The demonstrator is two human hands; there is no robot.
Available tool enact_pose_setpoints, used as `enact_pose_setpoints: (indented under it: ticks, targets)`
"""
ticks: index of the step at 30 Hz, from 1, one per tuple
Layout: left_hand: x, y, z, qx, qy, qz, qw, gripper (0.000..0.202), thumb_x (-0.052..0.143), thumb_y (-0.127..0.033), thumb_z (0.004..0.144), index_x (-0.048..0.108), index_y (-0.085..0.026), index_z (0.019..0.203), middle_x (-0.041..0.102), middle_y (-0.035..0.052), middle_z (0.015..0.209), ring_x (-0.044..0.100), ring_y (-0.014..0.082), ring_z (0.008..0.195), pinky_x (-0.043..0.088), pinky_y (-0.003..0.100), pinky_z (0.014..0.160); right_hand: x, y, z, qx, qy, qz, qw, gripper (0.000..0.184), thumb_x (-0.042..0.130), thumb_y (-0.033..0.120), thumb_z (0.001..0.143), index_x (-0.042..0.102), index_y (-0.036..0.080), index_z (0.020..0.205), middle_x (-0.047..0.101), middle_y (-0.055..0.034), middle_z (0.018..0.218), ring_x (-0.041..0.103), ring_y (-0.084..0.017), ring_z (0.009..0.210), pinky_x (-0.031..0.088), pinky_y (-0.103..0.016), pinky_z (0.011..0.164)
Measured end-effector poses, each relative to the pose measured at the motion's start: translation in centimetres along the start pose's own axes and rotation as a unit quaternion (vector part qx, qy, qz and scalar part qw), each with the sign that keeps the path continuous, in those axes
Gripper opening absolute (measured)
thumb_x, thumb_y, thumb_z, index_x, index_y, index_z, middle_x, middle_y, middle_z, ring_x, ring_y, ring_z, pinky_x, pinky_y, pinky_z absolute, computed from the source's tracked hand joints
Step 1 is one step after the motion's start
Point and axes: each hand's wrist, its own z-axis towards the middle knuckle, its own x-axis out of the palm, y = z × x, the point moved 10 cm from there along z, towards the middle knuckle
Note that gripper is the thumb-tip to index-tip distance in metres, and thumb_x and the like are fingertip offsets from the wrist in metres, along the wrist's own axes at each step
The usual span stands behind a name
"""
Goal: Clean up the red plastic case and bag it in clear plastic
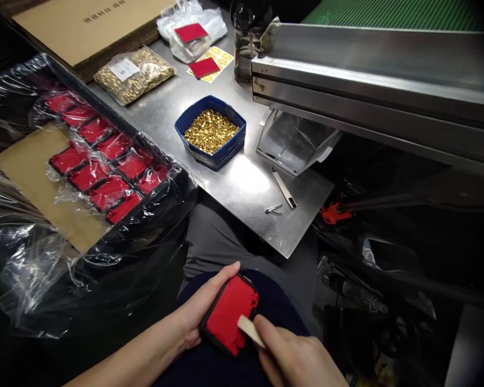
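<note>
**Red part being worked over the lap with a pale stick**

Steel sheeting is taking up most of the scene: a long folded stainless-steel housing (371, 70) is running across the far right, and a flat stainless-steel worktable (242, 183) is sitting below it. At the left, a black plastic-wrapped tray (153, 215) is holding two rows of flat red plastic plates (105, 166) beside a brown cardboard sheet (44, 188). In the middle of the table, a blue plastic tub of small brass-coloured pieces (211, 131) is standing, with a clear bag of the same pieces (134, 74) lying farther back.

Near the bottom edge, over the lap, the left hand (204, 309) is closing around a small rectangular red plastic part with a black rim (228, 317), thumb along its far long side and fingers tucked under it. The right hand (294, 355) is pinching a thin cream-coloured flat stick (250, 330), whose tip is touching the part's near right edge.

The part is looking light and stiff, probably a little slick on its smooth face, so the rimmed long edges seem the safest hold. The stick is looking slender and likely easy to snap.
</note>
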Motion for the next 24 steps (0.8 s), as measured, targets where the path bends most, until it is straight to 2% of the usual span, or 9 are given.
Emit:
enact_pose_setpoints:
  ticks: [3, 6, 8, 12, 15, 18, 21, 24]
  targets:
    - [0.1, -0.2, -0.4, 0.014, 0.007, -0.004, 1.000, 0.060, 0.071, -0.066, 0.083, 0.076, -0.007, 0.093, 0.074, 0.0100, 0.078, 0.065, 0.0191, 0.067, 0.053, 0.025, 0.062, 0.2, -0.3, 0.3, 0.007, 0.010, 0.042, 0.999, 0.025, 0.050, 0.018, 0.099, 0.053, 0.028, 0.121, 0.075, 0.0018, 0.085, 0.074, -0.016, 0.065, 0.041, -0.022, 0.054]
    - [0.0, -0.3, -0.6, 0.009, 0.004, -0.015, 1.000, 0.058, 0.069, -0.067, 0.085, 0.075, -0.009, 0.090, 0.071, 0.0066, 0.073, 0.063, 0.0163, 0.061, 0.051, 0.024, 0.058, -0.1, -1.0, 0.5, 0.050, 0.020, 0.114, 0.992, 0.014, 0.045, 0.020, 0.103, 0.053, 0.028, 0.110, 0.073, 0.0023, 0.084, 0.071, -0.015, 0.067, 0.042, -0.022, 0.058]
    - [-0.3, -0.3, -0.7, 0.005, -0.011, -0.014, 1.000, 0.057, 0.071, -0.067, 0.084, 0.075, -0.010, 0.087, 0.071, 0.0063, 0.072, 0.062, 0.0152, 0.058, 0.050, 0.023, 0.055, -0.1, -1.2, 0.4, 0.068, 0.032, 0.125, 0.989, 0.014, 0.045, 0.018, 0.102, 0.053, 0.028, 0.109, 0.072, 0.0033, 0.081, 0.069, -0.015, 0.063, 0.040, -0.021, 0.055]
    - [-0.4, -0.2, -0.6, 0.002, -0.017, -0.002, 1.000, 0.058, 0.073, -0.067, 0.082, 0.075, -0.010, 0.087, 0.072, 0.0083, 0.076, 0.064, 0.0173, 0.063, 0.052, 0.025, 0.058, -0.2, -0.1, 0.7, 0.031, 0.034, 0.095, 0.994, 0.013, 0.048, 0.017, 0.098, 0.054, 0.027, 0.105, 0.073, 0.0020, 0.082, 0.069, -0.016, 0.063, 0.037, -0.024, 0.054]
    - [-0.5, 0.0, -0.7, 0.001, -0.026, 0.001, 1.000, 0.059, 0.071, -0.069, 0.082, 0.073, -0.010, 0.080, 0.069, 0.0055, 0.068, 0.061, 0.0151, 0.057, 0.050, 0.023, 0.055, -0.4, -0.3, 1.1, 0.044, 0.009, 0.081, 0.996, 0.019, 0.047, 0.018, 0.099, 0.054, 0.027, 0.114, 0.075, 0.0006, 0.085, 0.072, -0.017, 0.066, 0.039, -0.024, 0.055]
    - [-0.5, 0.1, -0.8, -0.006, -0.030, 0.010, 0.999, 0.059, 0.072, -0.069, 0.082, 0.073, -0.010, 0.078, 0.071, 0.0081, 0.071, 0.063, 0.0166, 0.060, 0.051, 0.024, 0.055, -0.1, 0.4, 1.3, 0.010, 0.022, 0.059, 0.998, 0.030, 0.052, 0.018, 0.095, 0.053, 0.027, 0.124, 0.076, 0.0008, 0.085, 0.073, -0.018, 0.066, 0.037, -0.024, 0.054]
    - [-0.5, 0.0, -0.8, -0.004, -0.030, 0.011, 0.999, 0.060, 0.071, -0.071, 0.081, 0.073, -0.011, 0.078, 0.069, 0.0063, 0.066, 0.062, 0.0171, 0.057, 0.051, 0.025, 0.055, -0.7, 0.0, 1.5, 0.024, 0.015, 0.061, 0.998, 0.014, 0.049, 0.022, 0.100, 0.056, 0.026, 0.111, 0.074, 0.0008, 0.082, 0.070, -0.017, 0.064, 0.036, -0.024, 0.055]
    - [-0.4, -0.3, -0.9, 0.001, -0.033, 0.018, 0.999, 0.060, 0.070, -0.070, 0.083, 0.074, -0.011, 0.082, 0.070, 0.0064, 0.070, 0.062, 0.0158, 0.059, 0.050, 0.024, 0.056, -1.1, -0.5, 1.4, 0.055, 0.037, 0.112, 0.992, 0.009, 0.047, 0.020, 0.102, 0.054, 0.027, 0.103, 0.070, 0.0034, 0.077, 0.063, -0.013, 0.059, 0.035, -0.022, 0.054]
